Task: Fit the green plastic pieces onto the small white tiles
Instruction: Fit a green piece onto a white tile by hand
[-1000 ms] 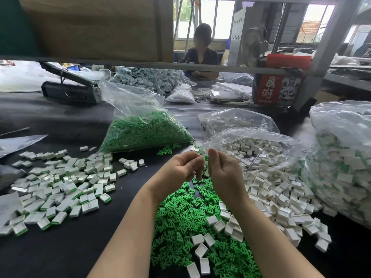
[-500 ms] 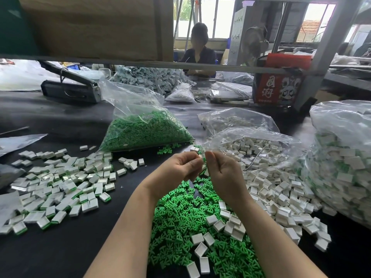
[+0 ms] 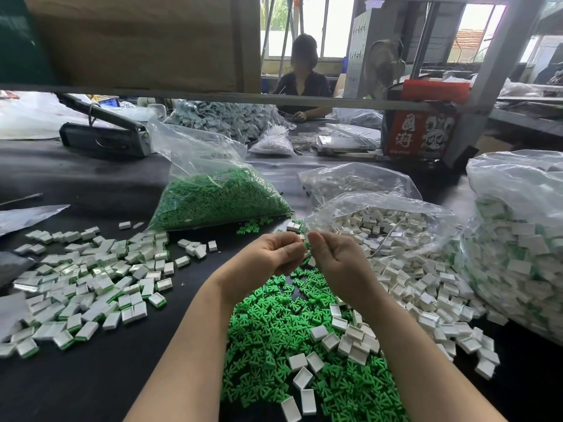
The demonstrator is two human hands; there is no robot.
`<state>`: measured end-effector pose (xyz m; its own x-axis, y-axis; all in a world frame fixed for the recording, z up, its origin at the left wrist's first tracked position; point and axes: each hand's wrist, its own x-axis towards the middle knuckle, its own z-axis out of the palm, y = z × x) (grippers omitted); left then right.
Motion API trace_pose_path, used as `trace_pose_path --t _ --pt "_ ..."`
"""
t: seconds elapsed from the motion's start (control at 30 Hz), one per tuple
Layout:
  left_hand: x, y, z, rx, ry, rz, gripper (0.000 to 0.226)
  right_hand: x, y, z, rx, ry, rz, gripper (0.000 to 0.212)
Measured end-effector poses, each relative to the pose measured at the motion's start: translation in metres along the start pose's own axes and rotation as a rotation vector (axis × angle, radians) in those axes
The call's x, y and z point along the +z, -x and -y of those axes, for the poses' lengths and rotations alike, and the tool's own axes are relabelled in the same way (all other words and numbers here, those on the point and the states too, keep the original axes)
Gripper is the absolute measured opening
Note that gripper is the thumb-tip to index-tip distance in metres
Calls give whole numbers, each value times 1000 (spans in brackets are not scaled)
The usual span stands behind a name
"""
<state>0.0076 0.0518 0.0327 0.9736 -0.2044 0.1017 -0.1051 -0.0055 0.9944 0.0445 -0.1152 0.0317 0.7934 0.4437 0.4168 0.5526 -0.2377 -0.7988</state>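
Green piece [image 3: 307, 245] still between fingertips

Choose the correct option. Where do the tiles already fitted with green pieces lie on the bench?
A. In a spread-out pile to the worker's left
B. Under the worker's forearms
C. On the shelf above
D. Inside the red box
A: the finished tiles, white with green edges showing, lie spread on the black bench to the left of the left hand.

Red carton [image 3: 422, 134] at far right of worktop: two large white Chinese characters, 國 over 潮, on its front face, beside a white printed lion-like figure. Small white label [image 3: 221, 177] inside bag of green pieces [image 3: 219, 202]: print illegible.
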Motion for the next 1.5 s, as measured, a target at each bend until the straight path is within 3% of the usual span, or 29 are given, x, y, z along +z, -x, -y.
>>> trace_pose_path --t 0.07,0.13,0.43,0.77,0.97,1.23,1.37,1.5 --pt "1 1 -1 6 -35 13 9 -2 0 0 11 6 25 41" --pt "0 1 -1 18 -78 19 20 -3 0 0 5 42 24 40" --pt "6 -6 5 29 -92 -88 19 19 4 5 29 85 -211 40" --pt "17 -9 6 1 -172 -93 32 19 8 -2 41 378 -128 50" --pt "21 -13 10 -11 -273 -123 28 22 7 -5 180 390 -61 49" --pt "30 -15 12 -42 -300 -161 40 21 9 -5 195 402 -65 43" --pt "26 -15 18 -69 -254 -135 25 20 9 -7 184 385 -52 41" --pt "23 -15 23 -85 -268 -128 29 21 10 -9 191 417 -12 39"
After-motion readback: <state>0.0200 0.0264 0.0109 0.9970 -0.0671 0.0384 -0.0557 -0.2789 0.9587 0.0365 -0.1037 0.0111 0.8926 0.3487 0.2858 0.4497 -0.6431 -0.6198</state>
